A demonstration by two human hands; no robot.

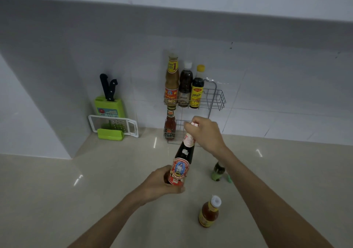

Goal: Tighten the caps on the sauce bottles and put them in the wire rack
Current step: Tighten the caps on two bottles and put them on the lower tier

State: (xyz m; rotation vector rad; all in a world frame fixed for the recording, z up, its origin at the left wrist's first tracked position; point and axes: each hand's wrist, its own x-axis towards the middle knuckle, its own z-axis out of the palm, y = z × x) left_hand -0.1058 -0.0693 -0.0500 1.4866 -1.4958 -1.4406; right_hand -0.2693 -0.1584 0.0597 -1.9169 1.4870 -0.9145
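A dark sauce bottle [182, 163] is being held tilted above the countertop [95, 190], its base being gripped by the left hand [162, 184], whose fingers are being wrapped closed around the lower label. Its cap [194, 124] is being pinched from above by the closed fingertips of the right hand [205, 133], and is mostly being hidden by them. The wire rack [215, 98] on the wall behind is being occupied by four bottles, while an orange sauce bottle [209, 212] and a small green bottle [218, 171] are being left standing on the counter near the right forearm.
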